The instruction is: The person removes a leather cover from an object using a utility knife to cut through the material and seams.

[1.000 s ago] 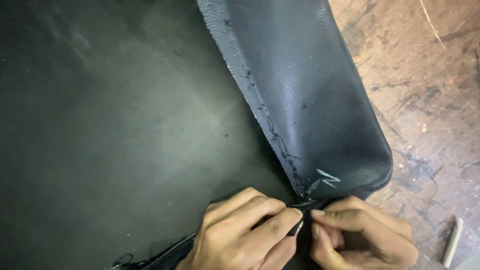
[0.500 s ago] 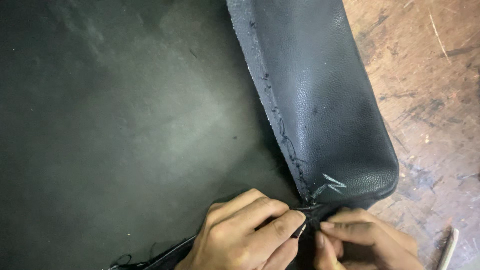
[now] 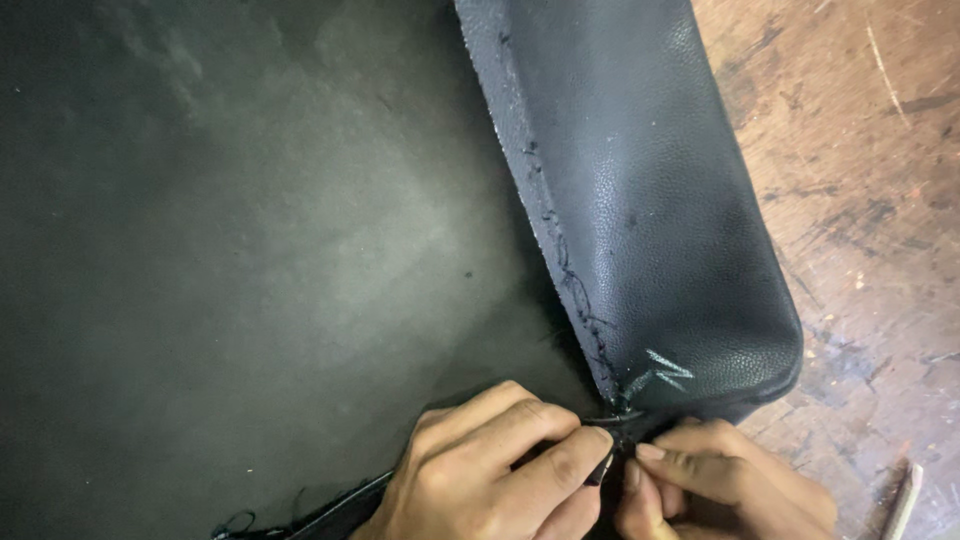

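1. The work in hand looks like the end of a hand-stitched seam: both hands meet at the bottom centre of the frame, right where the line of dark stitching (image 3: pixel 570 280) along the folded edge runs out, next to some pale chalk-like marks (image 3: pixel 665 372).

2. The thing being worked is a large sheet of black leather (image 3: pixel 250 250). It fills the left and middle of the frame, with one flap (image 3: pixel 640 200) folded over so its grained face shows, running from the top centre down to the lower right. It lies on a worn wooden desk (image 3: pixel 860 180), visible along the right side.

3. The left hand (image 3: pixel 490 470) comes in from the bottom edge, knuckles up. Its fingers (image 3: pixel 560 460) are curled closed, thumb against forefinger, pinching a small dark tool or needle holder (image 3: pixel 603 462) at the seam end; what exactly it is I cannot tell.

4. The right hand (image 3: pixel 720 490) lies low at the bottom right, fingers bent inward and closed on the leather edge or the thread just beside the left fingertips. Whether it grips thread or only leather is hidden.

5. As a judgement, the next move calls for a fine, steady pull or push at this one point, with the right hand holding the edge still so that the seam does not pucker.

6. A loose dark thread (image 3: pixel 300 512) trails along the bottom left, and a pale slim stick (image 3: pixel 903 505) lies on the desk at the lower right corner.
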